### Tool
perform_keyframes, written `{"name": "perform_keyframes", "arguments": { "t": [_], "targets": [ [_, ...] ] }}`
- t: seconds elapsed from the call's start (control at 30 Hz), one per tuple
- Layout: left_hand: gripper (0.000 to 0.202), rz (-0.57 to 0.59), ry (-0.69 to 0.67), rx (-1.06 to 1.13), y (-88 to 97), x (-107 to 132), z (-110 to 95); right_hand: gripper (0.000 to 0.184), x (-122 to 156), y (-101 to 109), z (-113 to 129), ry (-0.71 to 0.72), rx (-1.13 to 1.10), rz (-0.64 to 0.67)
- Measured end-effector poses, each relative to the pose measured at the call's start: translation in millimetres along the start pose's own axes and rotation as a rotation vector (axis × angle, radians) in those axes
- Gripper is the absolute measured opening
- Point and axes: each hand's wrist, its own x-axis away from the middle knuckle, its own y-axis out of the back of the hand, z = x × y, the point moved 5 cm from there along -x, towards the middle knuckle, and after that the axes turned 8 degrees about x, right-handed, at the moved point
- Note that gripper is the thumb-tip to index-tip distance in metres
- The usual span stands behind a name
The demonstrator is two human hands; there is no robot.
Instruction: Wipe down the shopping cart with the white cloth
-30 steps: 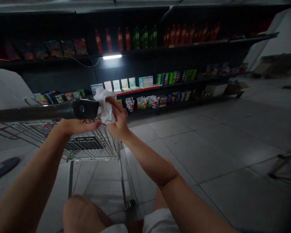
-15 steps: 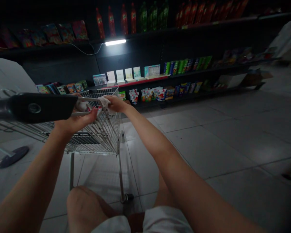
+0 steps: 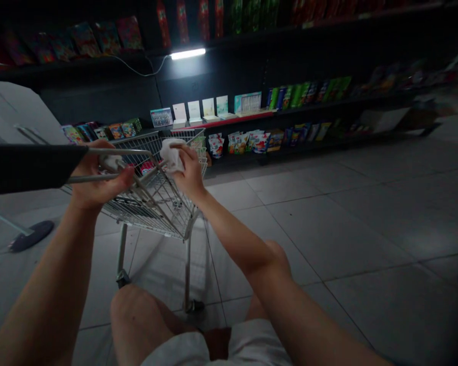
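My right hand (image 3: 190,174) pinches a crumpled white tissue (image 3: 171,155) above the far side of a wire shopping cart basket (image 3: 156,211). My left hand (image 3: 98,175) wraps around a metal bar of the cart (image 3: 93,178), just right of the cart's black handle grip (image 3: 26,162). A small white bit (image 3: 110,162) shows between its fingers, but I cannot tell what it is. Part of the left hand is hidden behind the bars.
Dark store shelves (image 3: 229,122) stocked with bottles, snack packets and cards run along the back, lit by a strip light (image 3: 188,54). Grey floor tiles (image 3: 347,239) spread to the right. A dark round stand base (image 3: 32,235) lies at the left.
The view has swung, carrying the cart handle further left. My hands have moved apart, with the tissue now in my right hand and my left hand around the metal bar.
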Motion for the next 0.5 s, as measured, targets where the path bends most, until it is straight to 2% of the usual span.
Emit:
{"name": "perform_keyframes", "arguments": {
  "t": [0.07, 0.13, 0.17, 0.27, 0.33, 0.43, 0.5],
  "targets": [
    [0.028, -0.021, 0.011, 0.018, 3.4, 2, 8, 0.033, 31, -3, 23, 0.032, -0.018, -0.094],
    [0.026, -0.029, 0.024, 0.047, 7.1, 5, 18, 0.031, 67, -28, 34, 0.074, -0.014, -0.039],
    [0.025, -0.025, 0.021, 0.068, 9.1, 7, 24, 0.031, 88, -46, 31, 0.052, -0.001, 0.018],
    [0.017, -0.009, -0.040, 0.118, 15.9, 11, 39, 0.031, 161, -99, -2, -0.214, 0.059, 0.151],
    [0.016, -0.025, -0.093, 0.112, 20.1, 14, 46, 0.033, 214, -123, -29, -0.391, 0.106, 0.155],
    [0.021, -0.085, -0.145, 0.089, 22.3, 16, 49, 0.045, 277, -141, -59, -0.661, 0.177, 0.132],
    [0.026, -0.112, -0.176, 0.111, 20.4, 17, 48, 0.048, 297, -146, -69, -0.740, 0.200, 0.134]
  ]
}}
